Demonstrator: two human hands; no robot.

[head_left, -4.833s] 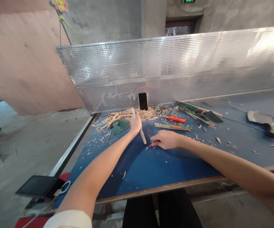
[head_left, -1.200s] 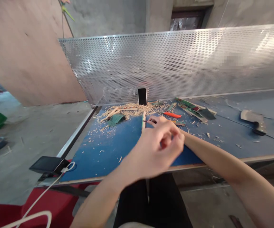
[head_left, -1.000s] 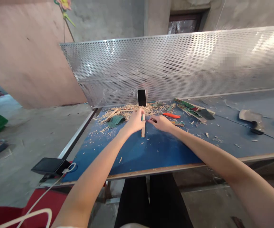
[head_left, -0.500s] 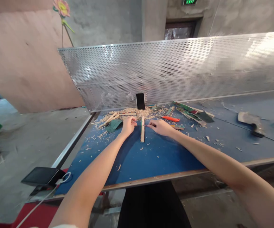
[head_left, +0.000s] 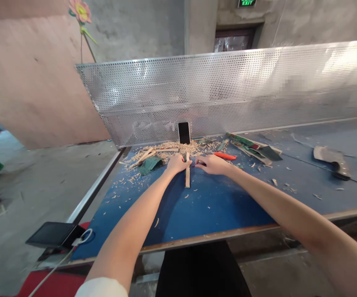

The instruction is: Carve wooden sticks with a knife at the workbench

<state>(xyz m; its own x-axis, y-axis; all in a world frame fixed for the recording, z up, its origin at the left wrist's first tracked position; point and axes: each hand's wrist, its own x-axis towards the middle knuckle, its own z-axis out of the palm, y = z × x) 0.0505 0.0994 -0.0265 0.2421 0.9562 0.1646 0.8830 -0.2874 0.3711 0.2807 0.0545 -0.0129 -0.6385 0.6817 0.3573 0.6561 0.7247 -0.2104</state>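
Observation:
A narrow strip of wood (head_left: 187, 179), pale on top with a darker edge, lies lengthwise on the blue tabletop in front of me. My left hand (head_left: 177, 163) reaches across its upper part, thumb and fingers closed on it. Just to the right of the strip, my right hand (head_left: 211, 164) is closed in a pinch around a small thin dark piece (head_left: 193, 166). The fingers hide most of that piece, so its kind cannot be made out. Behind my right hand lies an orange-handled tool (head_left: 225, 156).
Pale wood shavings (head_left: 169, 147) are heaped at the back, before an upright phone (head_left: 184, 133) and a perforated metal screen (head_left: 166, 99). Green sheet scraps (head_left: 150, 165) lie left, painted strips (head_left: 252, 148) right. A cleaver (head_left: 333, 161) rests farther right. A black device (head_left: 54, 234) sits at the left corner.
My left hand has moved right, from beside the wooden strip onto it. The right hand stays close by, still pinching the small dark piece. The view has shifted slightly.

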